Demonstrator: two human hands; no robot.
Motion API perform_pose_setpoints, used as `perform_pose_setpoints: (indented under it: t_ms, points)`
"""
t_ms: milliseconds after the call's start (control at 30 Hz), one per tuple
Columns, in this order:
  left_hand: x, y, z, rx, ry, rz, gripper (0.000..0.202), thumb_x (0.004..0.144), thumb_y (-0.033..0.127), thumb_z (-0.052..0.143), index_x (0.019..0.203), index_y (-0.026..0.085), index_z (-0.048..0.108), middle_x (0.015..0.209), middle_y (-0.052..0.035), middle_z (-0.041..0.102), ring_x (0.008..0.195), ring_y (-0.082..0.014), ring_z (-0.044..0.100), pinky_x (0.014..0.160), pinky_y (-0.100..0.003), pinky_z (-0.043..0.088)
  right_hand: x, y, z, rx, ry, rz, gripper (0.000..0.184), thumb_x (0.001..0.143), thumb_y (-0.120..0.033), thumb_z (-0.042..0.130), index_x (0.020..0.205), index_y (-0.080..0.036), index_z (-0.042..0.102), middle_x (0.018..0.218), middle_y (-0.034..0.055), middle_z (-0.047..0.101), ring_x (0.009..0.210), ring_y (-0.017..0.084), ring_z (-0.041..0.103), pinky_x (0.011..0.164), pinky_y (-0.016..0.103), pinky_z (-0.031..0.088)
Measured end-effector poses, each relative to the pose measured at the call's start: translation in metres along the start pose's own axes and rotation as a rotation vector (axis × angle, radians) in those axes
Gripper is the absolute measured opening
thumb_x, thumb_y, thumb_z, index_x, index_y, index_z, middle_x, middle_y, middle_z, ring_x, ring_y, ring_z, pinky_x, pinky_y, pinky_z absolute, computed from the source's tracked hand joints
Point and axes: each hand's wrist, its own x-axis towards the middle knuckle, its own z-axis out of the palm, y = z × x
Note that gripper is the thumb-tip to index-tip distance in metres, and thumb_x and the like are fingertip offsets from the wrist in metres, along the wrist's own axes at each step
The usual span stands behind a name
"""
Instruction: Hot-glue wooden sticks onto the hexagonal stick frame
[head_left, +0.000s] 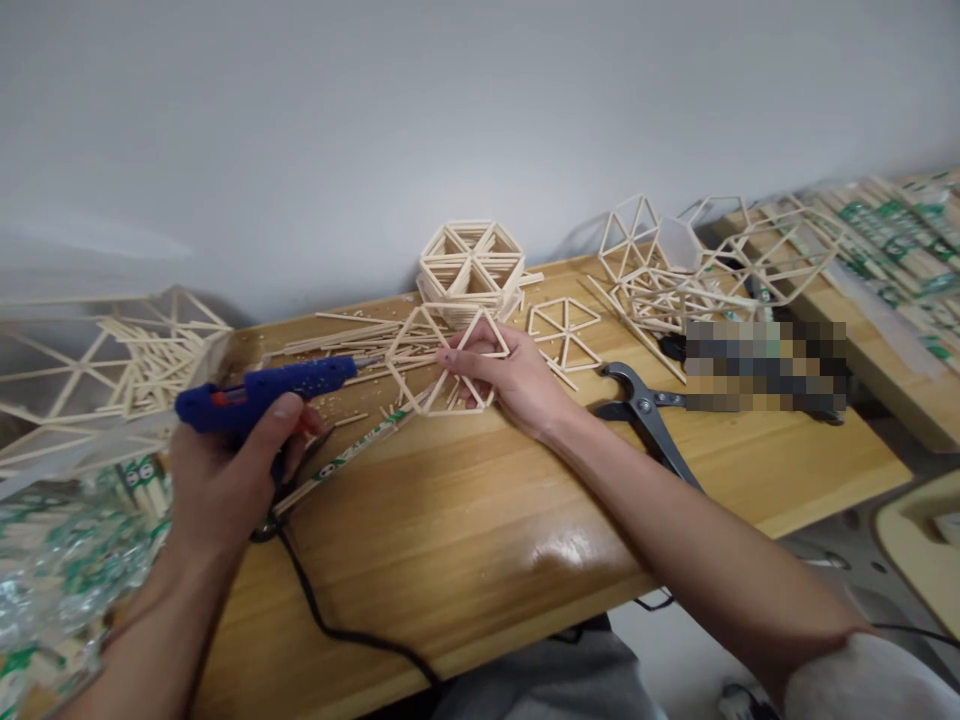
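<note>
My left hand [232, 470] is wrapped round a blue hot glue gun [289, 388], whose nozzle points right. In my right hand [499, 375] is a hexagonal frame of wooden sticks [397, 385] with spokes, pinched near its middle and held up over the table. The nozzle tip is close to the frame's left side; whether they touch I cannot tell. Behind the frame stands a stack of similar hexagons [471, 262]. Another spoked hexagon [566, 335] lies flat just right of my right hand.
Loose sticks [345, 340] lie behind the glue gun. Dark pliers [652, 420] rest right of my forearm. Larger stick frames [720, 260] stand at the back right, with more at the left. Packaged chopsticks [67, 560] fill the lower left. A black cord [322, 620] crosses the wooden table [480, 520].
</note>
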Motion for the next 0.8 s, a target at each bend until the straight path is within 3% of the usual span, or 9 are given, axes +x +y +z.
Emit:
perform_pose_setpoints:
  t_ms: [233, 800]
  points:
    - [-0.0008, 0.0022, 0.0014, -0.258, -0.085, 0.014, 0.031, 0.091, 0.047, 0.076, 0.081, 0.017, 0.073, 0.07, -0.0024, 0.073, 0.04, -0.01, 0.055, 0.035, -0.023, 0.038, -0.0013, -0.0008, 0.001, -0.003, -0.023, -0.013, 0.032, 0.066, -0.036, 0.096, 0.079, -0.019, 0.073, 0.071, -0.003, 0.07, 0.054, 0.01, 0.056, 0.049, 0.022, 0.045]
    - [-0.0021, -0.0017, 0.002, -0.277, -0.097, 0.023, 0.036, 0.091, 0.046, 0.077, 0.072, 0.018, 0.065, 0.062, 0.0015, 0.06, 0.043, -0.009, 0.052, 0.033, -0.019, 0.037, -0.0001, -0.0014, 0.0019, 0.071, -0.022, 0.002, 0.031, 0.062, -0.031, 0.098, 0.073, -0.019, 0.072, 0.065, -0.0029, 0.067, 0.05, 0.009, 0.053, 0.046, 0.023, 0.039]
